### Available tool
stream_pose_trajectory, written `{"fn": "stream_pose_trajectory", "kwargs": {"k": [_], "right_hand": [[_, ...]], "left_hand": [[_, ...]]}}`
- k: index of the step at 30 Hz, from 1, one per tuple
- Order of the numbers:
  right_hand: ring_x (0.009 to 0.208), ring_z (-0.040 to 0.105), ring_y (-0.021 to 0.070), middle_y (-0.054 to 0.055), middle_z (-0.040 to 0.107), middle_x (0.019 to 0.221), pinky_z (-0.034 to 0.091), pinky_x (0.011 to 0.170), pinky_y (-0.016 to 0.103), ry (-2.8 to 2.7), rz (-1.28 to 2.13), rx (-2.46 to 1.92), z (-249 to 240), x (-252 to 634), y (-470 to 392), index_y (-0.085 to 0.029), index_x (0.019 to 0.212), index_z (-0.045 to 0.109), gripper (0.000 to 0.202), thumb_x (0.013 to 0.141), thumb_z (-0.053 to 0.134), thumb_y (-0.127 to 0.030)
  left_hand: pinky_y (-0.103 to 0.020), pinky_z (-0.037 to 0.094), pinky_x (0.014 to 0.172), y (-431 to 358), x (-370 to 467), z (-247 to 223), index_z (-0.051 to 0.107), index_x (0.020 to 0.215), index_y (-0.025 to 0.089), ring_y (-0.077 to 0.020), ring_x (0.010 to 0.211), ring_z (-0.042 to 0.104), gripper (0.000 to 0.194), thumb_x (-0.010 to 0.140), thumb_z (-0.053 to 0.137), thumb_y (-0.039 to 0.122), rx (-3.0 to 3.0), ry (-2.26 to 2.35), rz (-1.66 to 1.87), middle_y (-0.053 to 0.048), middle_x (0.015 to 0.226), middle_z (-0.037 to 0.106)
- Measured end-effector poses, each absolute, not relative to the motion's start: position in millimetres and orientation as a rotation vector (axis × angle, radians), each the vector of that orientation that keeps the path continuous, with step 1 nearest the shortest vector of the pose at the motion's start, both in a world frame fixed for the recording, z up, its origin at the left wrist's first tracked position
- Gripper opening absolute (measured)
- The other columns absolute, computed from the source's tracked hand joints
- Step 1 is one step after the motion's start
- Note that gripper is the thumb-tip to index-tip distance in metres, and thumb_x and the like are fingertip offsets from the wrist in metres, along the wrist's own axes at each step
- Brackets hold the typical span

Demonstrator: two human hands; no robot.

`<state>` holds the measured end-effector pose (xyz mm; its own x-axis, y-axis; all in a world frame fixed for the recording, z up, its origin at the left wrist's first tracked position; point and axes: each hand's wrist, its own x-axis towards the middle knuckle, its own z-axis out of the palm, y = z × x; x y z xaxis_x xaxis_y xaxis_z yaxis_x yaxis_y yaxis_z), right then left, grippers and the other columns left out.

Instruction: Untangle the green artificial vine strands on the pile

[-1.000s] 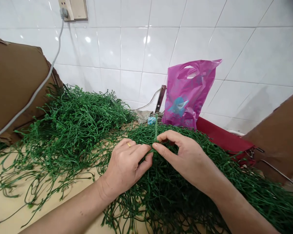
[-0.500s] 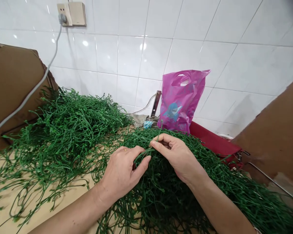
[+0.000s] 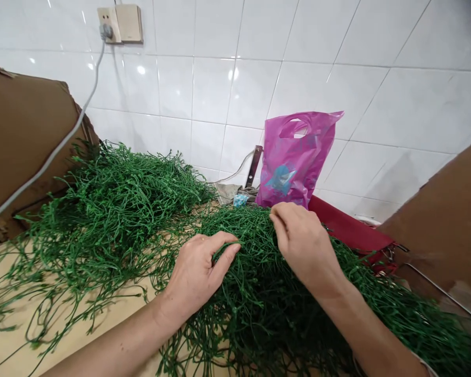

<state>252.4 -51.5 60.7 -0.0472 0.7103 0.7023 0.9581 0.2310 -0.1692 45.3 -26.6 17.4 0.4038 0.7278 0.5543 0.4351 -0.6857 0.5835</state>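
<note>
A large heap of thin green stems with small branching tips, which look like artificial plant stems, lies under and between my hands. My left hand is closed in a pinch over the near side of this heap, with a green stem at the thumb and index fingertips. At the heap's top, just in front of the pink bag, my right hand is closed with its fingertips together and turned down. What it holds, if anything, is hidden behind the fingers.
A second pile of green stems spreads over the tan tabletop at left. Behind stand a pink plastic bag and a red bag. Cardboard boxes flank both sides, and a grey cable hangs from the wall socket.
My right hand has moved right and slightly up, away from my left hand, and has turned palm-down. The stems bunched between both hands have been let go on the right. My left hand stays nearly in place.
</note>
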Motion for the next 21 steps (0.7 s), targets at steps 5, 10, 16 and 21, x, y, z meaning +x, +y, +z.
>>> {"fn": "stream_pose_trajectory", "kwargs": {"k": [5, 10, 16, 21], "right_hand": [[0.071, 0.056, 0.0175, 0.001, 0.064, 0.076, 0.04, 0.068, 0.032, -1.679, 0.067, -1.471, 74, 273, -56, -0.022, 0.086, 0.059, 0.016, 0.095, 0.053, -0.033], [0.078, 0.06, 0.0171, 0.001, 0.065, 0.076, 0.046, 0.075, 0.031, -1.568, 0.539, -1.234, 79, 271, -57, -0.021, 0.09, 0.062, 0.023, 0.093, 0.059, -0.043], [0.075, 0.061, 0.0162, 0.001, 0.065, 0.074, 0.047, 0.073, 0.031, -1.433, 0.681, -1.174, 82, 260, -61, -0.02, 0.09, 0.065, 0.028, 0.085, 0.068, -0.047], [0.074, 0.061, 0.017, 0.002, 0.066, 0.071, 0.049, 0.073, 0.032, -1.504, 0.646, -1.219, 84, 251, -65, -0.02, 0.092, 0.067, 0.026, 0.085, 0.068, -0.044]], "left_hand": [[-0.028, 0.04, 0.071, -28, 45, 18, 0.07, 0.099, 0.024, -0.0159, 0.074, 0.061, 0.025, 0.098, 0.05, 0.039, 2.161, 0.959, 1.184, 0.001, 0.084, 0.073], [-0.025, 0.037, 0.061, -19, 44, 18, 0.064, 0.087, 0.021, -0.0142, 0.063, 0.047, 0.042, 0.097, 0.045, 0.056, 1.634, 0.992, 1.311, 0.003, 0.067, 0.052], [-0.025, 0.04, 0.07, -1, 41, 18, 0.056, 0.083, 0.021, -0.0149, 0.074, 0.048, 0.047, 0.09, 0.051, 0.067, 1.188, 1.036, 1.527, 0.002, 0.075, 0.051], [-0.023, 0.043, 0.071, -2, 43, 17, 0.057, 0.09, 0.02, -0.0138, 0.076, 0.05, 0.04, 0.084, 0.067, 0.058, 1.223, 0.968, 1.498, 0.003, 0.081, 0.056]]}}
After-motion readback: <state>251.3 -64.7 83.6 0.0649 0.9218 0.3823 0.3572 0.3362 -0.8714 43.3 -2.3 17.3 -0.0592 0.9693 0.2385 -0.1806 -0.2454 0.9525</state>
